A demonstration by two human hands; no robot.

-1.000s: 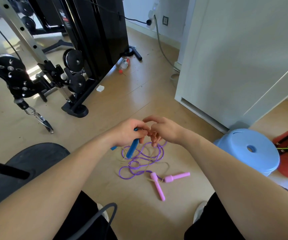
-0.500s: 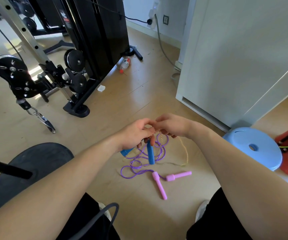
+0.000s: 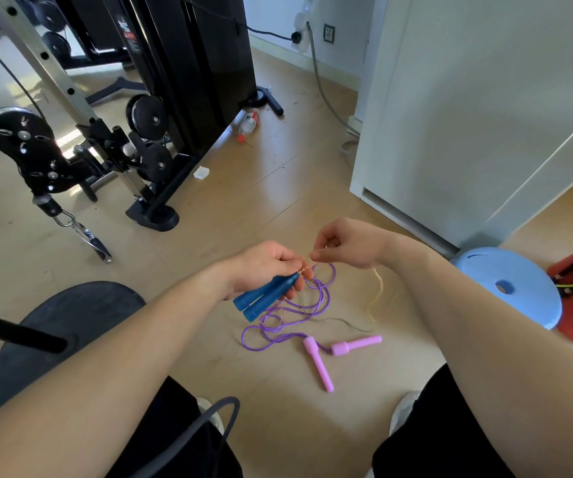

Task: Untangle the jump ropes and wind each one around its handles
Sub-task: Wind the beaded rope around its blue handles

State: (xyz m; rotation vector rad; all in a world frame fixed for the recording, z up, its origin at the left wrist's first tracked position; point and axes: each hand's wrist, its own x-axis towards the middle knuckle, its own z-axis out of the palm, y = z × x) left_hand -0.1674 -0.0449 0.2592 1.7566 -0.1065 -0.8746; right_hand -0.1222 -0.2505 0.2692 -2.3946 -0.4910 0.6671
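Head view looks down over both forearms to a wooden floor (image 3: 209, 236), where the purple rope (image 3: 278, 326) lies in loose, overlapping loops. Its two pink handles (image 3: 319, 363) rest on the floor at the rope's near right end, close together and set at an angle to each other. Above the far part of the purple rope, the left hand (image 3: 264, 267) holds two blue handles (image 3: 264, 298) side by side, its fingers (image 3: 297, 291) curled round them, with the tapered tips pointing toward the right hand (image 3: 347, 251). That hand hovers just right of the left, above the rope's far right edge. Its thumb and fingers (image 3: 323, 257) pinch a pale rope (image 3: 376, 294) right where it leaves the blue handles, and the other fingers are folded in. From under the right hand the pale rope hangs down to the floor just right of the purple rope, then trails thin and faint along its near side. A light blue stool (image 3: 519, 288) stands well to the right of the purple rope. A black gym machine (image 3: 192, 81) rises far behind it to the left, with a bottle (image 3: 249, 120) lying at the machine's foot. A black disc (image 3: 64, 326) sits on the floor to the rope's left.
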